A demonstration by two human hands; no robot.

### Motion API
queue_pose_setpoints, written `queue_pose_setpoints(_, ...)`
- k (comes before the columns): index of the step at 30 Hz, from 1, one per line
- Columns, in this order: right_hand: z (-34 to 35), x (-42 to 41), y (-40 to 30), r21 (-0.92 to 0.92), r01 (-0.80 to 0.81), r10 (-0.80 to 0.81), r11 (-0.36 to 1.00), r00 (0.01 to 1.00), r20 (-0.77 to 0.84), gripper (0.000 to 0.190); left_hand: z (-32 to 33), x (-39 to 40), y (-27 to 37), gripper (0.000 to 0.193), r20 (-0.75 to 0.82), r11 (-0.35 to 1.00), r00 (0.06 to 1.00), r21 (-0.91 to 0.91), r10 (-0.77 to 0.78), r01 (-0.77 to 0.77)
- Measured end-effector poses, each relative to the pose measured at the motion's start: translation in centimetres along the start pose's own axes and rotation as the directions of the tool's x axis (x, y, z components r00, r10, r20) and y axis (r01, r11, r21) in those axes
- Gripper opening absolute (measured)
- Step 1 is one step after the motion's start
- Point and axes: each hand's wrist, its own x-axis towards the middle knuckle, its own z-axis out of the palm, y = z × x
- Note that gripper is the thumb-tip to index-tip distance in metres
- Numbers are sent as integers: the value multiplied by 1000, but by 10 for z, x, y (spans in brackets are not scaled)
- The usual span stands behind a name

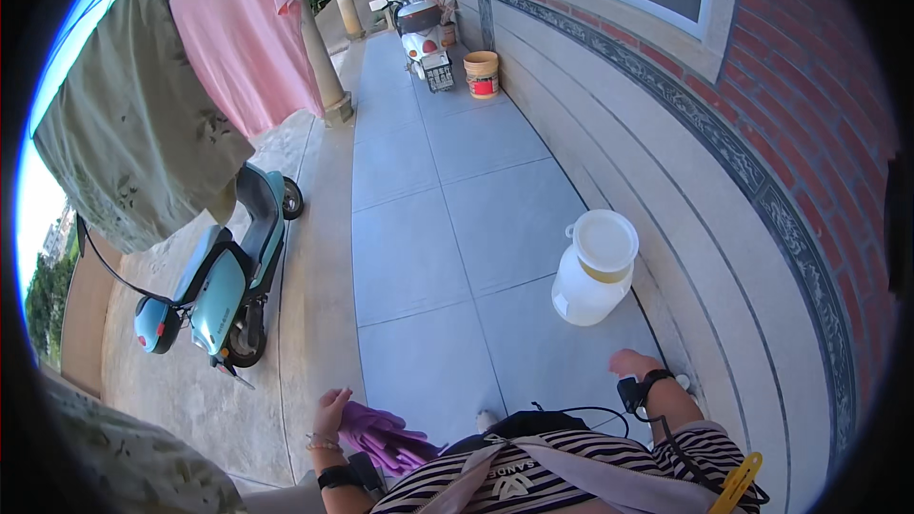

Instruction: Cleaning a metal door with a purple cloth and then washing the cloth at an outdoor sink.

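My left hand [331, 412] is at the lower left, closed around purple gloves [385, 435] that hang beside my striped top. On that arm are a beaded bracelet and a black wrist strap with a device. Low on the right is my right hand [634, 364], partly hidden by the device on its wrist; nothing is seen in it, and its finger pose is unclear. Beyond this hand, a white plastic barrel [591, 285] with a round white lid [606, 240] stands upright on the grey tiles, near the wall. The hand and barrel appear apart.
Brick and stone wall [685, 178] runs along the right. Farther along the walkway stand an orange bucket [482, 75] and a white scooter [426, 39]. At left are a teal scooter [225, 296], pillars [325, 64], a hanging pink shirt [246, 36] and a green patterned cloth [143, 114].
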Motion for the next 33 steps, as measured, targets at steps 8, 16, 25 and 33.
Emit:
queue_pose_setpoints(8, -136, 133, -9, 465, -509, 454, 724, 860, 235, 40, 41, 236, 153, 22, -15, 996, 997, 60, 72, -71)
queue_pose_setpoints(16, -345, 370, 56, 31, -271, 257, 962, 939, 227, 35, 49, 420, 274, 15, -275, 930, 961, -341, 42, -139)
queue_pose_setpoints(25, -600, 688, 22, 454, -189, 258, 870, 961, -94, 35, 60, 667, 316, 24, -244, 786, 934, -615, -261, 60)
queue_pose_setpoints(33, -734, 812, 49, 416, -320, 371, 851, 928, -45, 17, 100, 920, 440, 13, -148, 822, 961, -558, -233, 114)
